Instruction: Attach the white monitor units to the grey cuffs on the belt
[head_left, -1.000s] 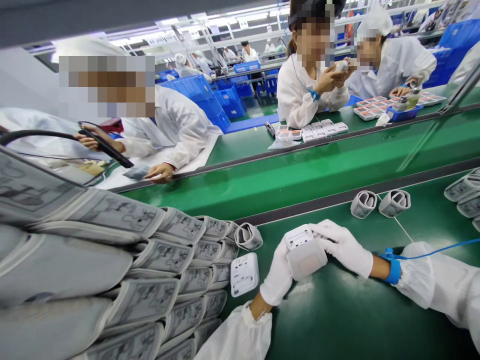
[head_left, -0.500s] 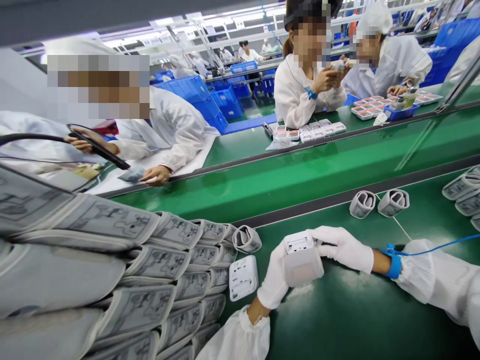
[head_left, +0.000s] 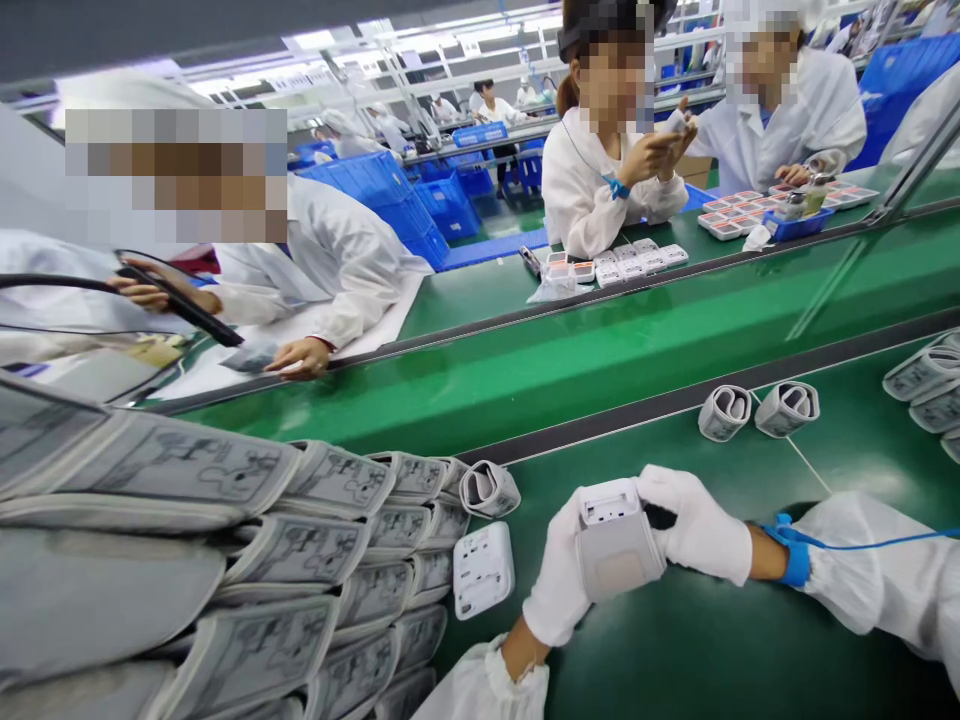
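Between my two white-gloved hands is a wrist blood pressure monitor, its white housing (head_left: pixel 609 502) uppermost and its grey cuff (head_left: pixel 621 560) rolled below. My left hand (head_left: pixel 561 570) wraps round the left side of it, fingers partly hidden behind. From the right, my right hand (head_left: pixel 694 525) pinches the upper right edge with thumb and fingers, leaving a gap under the palm. Left of my left hand lies another white housing (head_left: pixel 484 570) on the green table. Just behind that housing stands a rolled grey cuff (head_left: pixel 489 490).
Stacked grey printed cuffs (head_left: pixel 285 560) fill the left side. Two rolled cuffs (head_left: pixel 754 412) stand at the back, and more cuffs (head_left: pixel 930 385) lie far right. Beyond a dark rail (head_left: pixel 592 430) runs a green belt, with co-workers (head_left: pixel 600 180) behind. A blue wrist strap and cord (head_left: pixel 796 555) trail from my right wrist.
Both hands and the monitor have shifted slightly right and down in view. The monitor tilts a little differently, and my right hand sits lower with its fingers more bent.
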